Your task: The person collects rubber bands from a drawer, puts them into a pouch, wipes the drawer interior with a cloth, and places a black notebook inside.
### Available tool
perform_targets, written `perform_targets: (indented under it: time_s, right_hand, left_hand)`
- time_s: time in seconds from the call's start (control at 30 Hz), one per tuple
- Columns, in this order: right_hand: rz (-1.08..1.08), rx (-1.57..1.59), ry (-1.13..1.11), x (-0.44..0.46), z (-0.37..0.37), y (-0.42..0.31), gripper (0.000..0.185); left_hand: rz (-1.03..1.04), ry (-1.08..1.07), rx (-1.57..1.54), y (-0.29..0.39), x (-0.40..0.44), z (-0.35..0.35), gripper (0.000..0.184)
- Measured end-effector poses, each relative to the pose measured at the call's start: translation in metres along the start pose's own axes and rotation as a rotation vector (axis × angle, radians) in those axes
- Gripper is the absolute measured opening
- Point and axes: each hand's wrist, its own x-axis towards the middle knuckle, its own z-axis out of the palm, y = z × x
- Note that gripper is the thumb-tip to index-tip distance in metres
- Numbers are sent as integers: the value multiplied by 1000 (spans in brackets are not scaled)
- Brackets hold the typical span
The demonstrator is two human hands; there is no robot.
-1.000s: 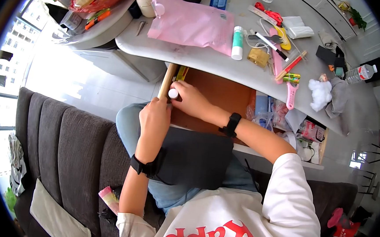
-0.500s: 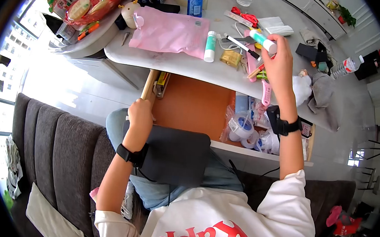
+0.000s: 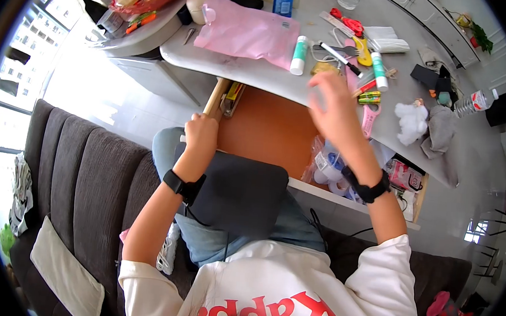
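My left hand (image 3: 201,133) is closed over the front left corner of the pulled-out drawer (image 3: 267,124). My right hand (image 3: 333,108), slightly blurred, hovers over the drawer's back edge and the table rim. Its thumb and fingers are apart, and I see nothing in it. Just beyond the fingertips lies a brass padlock (image 3: 325,68), partly covered by the hand. To its right are a black-and-white marker (image 3: 342,60), a green-and-white glue stick (image 3: 379,72), batteries (image 3: 369,97) and a pink-handled tool (image 3: 370,119). Another glue stick (image 3: 299,55) is beside the pink pouch (image 3: 247,34).
Rolls of tape and plastic bags (image 3: 331,166) fill the drawer's right side, and a yellow box (image 3: 232,98) sits at its left. A dark flat pad (image 3: 238,195) rests on my lap. White fluff (image 3: 411,122) and a grey cloth (image 3: 440,136) lie on the table's right.
My right hand has let go of the glue stick, which now rests on the table's right part. The hand has moved left and toward me. My left hand stays on the drawer.
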Motion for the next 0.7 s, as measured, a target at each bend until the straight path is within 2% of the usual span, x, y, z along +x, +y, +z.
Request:
perform_targets:
  time_s: [0.07, 0.1, 0.17, 0.27, 0.37, 0.47, 0.5, 0.6, 0.63, 0.67, 0.7]
  right_hand:
    - [-64, 47, -284, -21, 42, -27, 9]
    - [-81, -12, -496, -27, 59, -39, 12]
    - [33, 115, -713, -44, 112, -35, 16]
    - [158, 243, -773, -31, 174, -22, 20]
    - [195, 547, -1079, -16, 196, -29, 26]
    - [253, 474, -1020, -13, 200, -42, 28]
    - [253, 467, -987, -13, 197, -45, 23]
    - [20, 227, -754, -18, 181, -40, 22]
    - [1, 114, -728, -12, 156, -42, 21]
    - [118, -41, -817, 4, 119, -53, 23]
    - [184, -40, -702, 12, 90, -54, 25]
  left_hand:
    - [17, 16, 39, 1, -3, -4, 13]
    - [23, -20, 39, 1, -4, -9, 13]
    - [-25, 26, -17, 0, -6, -4, 18]
    - [-41, 66, -147, -6, -12, -7, 23]
    - [-44, 113, -331, -15, -14, -1, 20]
    - [-40, 136, -460, -18, -13, 6, 16]
    - [-40, 132, -509, -19, -13, 4, 15]
    - [-60, 162, -765, -25, -19, -7, 17]
    - [-73, 175, -872, -27, -22, -11, 18]
    - [-54, 164, -954, -30, -25, -15, 21]
    - [-37, 150, -1035, -34, -30, -17, 23]
